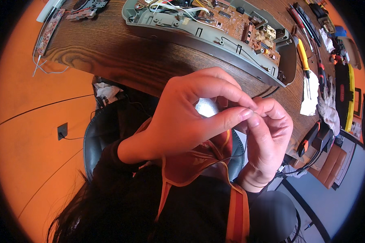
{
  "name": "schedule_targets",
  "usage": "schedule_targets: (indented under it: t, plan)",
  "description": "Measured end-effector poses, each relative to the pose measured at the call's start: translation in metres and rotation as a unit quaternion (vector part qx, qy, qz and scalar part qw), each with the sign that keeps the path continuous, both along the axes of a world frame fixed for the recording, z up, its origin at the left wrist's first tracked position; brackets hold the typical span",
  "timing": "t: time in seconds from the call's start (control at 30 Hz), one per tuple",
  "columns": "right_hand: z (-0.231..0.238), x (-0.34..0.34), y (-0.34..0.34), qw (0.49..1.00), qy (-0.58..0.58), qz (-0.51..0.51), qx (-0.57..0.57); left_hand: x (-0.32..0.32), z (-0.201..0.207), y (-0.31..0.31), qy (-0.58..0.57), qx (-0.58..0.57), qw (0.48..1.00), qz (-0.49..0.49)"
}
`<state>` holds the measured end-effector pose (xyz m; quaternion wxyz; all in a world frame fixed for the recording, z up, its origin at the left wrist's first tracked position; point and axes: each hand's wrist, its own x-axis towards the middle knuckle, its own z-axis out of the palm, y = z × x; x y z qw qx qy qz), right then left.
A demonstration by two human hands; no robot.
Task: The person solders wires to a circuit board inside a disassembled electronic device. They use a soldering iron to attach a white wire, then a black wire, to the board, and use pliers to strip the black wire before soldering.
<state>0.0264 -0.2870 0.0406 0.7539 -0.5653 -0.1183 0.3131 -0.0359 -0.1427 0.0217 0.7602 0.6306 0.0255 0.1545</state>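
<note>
My left hand [182,109] and my right hand [269,133] meet in front of my chest, just off the near edge of the table. Thumb and forefinger of each are pinched together, the tips touching those of the other hand. Whatever lies between the fingertips is too small or too hidden to make out. A thin dark wire [231,156] runs below my right hand across my red apron [186,162]; whether it reaches my fingers I cannot tell. Beyond my hands, an opened device casing [207,38] lies on the table with its brown circuit board [227,24] exposed.
The dark wooden table [109,52] carries a small circuit strip [50,32] at the far left. On the right lie a yellow-handled tool [302,54], a white tissue [310,95], a grey glove [329,107] and a black-and-orange tool [308,139]. A dark chair [94,137] stands below.
</note>
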Motion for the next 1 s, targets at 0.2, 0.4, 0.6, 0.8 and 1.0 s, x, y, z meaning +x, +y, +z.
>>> schedule_targets:
  t: [0.2, 0.4, 0.6, 0.8, 1.0]
  plan:
    - [0.004, 0.004, 0.0, 0.944, -0.285, -0.03, -0.161, 0.001, -0.003, 0.0, -0.05, 0.269, 0.958, 0.088]
    - [0.0, -0.005, 0.0, 0.933, -0.283, -0.066, -0.213, 0.004, -0.007, 0.0, -0.108, 0.404, 0.896, 0.15]
    - [0.008, 0.008, -0.013, 0.907, -0.331, 0.093, -0.243, -0.001, -0.009, 0.003, -0.14, 0.487, 0.852, 0.131]
    - [-0.014, -0.006, -0.011, 0.977, -0.203, 0.024, 0.055, -0.009, -0.008, -0.01, -0.209, 0.461, 0.858, 0.088]
    - [-0.007, -0.017, -0.013, 0.987, -0.008, 0.053, 0.155, -0.011, -0.011, -0.018, -0.227, 0.417, 0.869, 0.141]
